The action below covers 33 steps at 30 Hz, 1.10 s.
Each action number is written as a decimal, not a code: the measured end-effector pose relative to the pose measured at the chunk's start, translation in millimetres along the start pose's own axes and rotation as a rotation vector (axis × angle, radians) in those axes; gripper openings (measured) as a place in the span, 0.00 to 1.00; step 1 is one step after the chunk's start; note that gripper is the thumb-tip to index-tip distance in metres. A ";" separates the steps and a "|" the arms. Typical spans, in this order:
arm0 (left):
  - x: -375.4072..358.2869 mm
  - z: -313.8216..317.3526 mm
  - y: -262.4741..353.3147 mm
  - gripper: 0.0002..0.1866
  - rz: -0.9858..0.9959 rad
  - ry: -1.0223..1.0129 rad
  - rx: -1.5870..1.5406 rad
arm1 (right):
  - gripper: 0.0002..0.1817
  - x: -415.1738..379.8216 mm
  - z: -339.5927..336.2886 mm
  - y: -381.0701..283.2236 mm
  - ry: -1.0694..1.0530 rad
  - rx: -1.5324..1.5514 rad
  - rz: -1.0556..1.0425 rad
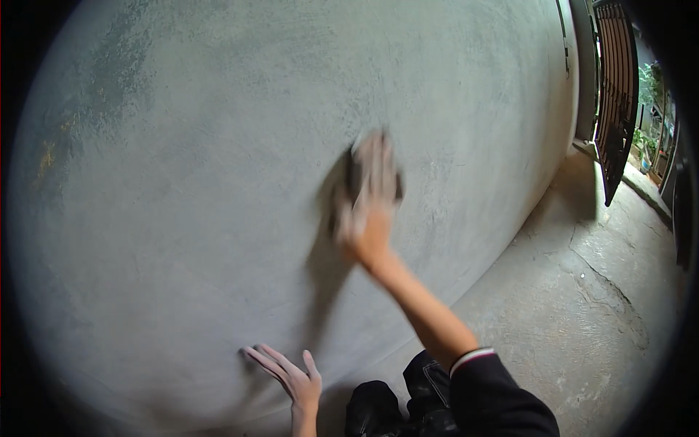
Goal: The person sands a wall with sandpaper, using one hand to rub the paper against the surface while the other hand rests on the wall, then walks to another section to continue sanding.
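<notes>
A grey plastered wall fills most of the view, with rough, darker patches at its upper left. My right hand presses a dark sanding pad against it, the arm reaching up from the lower right. Motion blurs this hand, and the palm covers most of the pad. Pale dust coats the fingers. Lower down, my left hand has its fingers stretched out and thumb apart, with fingertips at or very near the wall. It holds nothing, and dust whitens it too.
Cracked concrete floor runs along the wall's foot on the right. A slatted metal gate stands ajar at the upper right, with green plants beyond. My dark-trousered knees are close to the wall at the bottom.
</notes>
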<state>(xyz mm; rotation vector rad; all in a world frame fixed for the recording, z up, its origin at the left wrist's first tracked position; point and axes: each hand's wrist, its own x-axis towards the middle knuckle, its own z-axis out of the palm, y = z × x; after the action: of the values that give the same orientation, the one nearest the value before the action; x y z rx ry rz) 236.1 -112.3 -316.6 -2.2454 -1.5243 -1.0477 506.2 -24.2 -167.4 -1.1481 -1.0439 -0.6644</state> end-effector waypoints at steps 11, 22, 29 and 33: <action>15.2 44.6 -26.1 0.65 -0.043 -0.199 0.233 | 0.35 -52.8 -4.2 -3.0 -0.206 -0.058 -0.148; 15.5 39.1 -23.3 0.67 -0.047 -0.233 0.210 | 0.39 -20.2 -19.1 15.6 -0.230 -0.082 -0.226; 13.1 38.6 -23.2 0.67 -0.019 -0.213 0.250 | 0.36 -6.7 -16.1 31.3 -0.110 -0.008 -0.141; 15.9 39.0 -21.5 0.67 -0.013 -0.210 0.271 | 0.36 -12.9 -29.2 29.8 -0.301 -0.036 -0.260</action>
<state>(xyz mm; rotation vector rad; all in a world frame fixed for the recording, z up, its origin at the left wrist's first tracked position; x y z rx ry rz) 237.1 -70.2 -338.1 -2.2093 -1.6514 -0.5787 535.9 -43.6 -192.9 -1.1775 -1.4589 -0.7302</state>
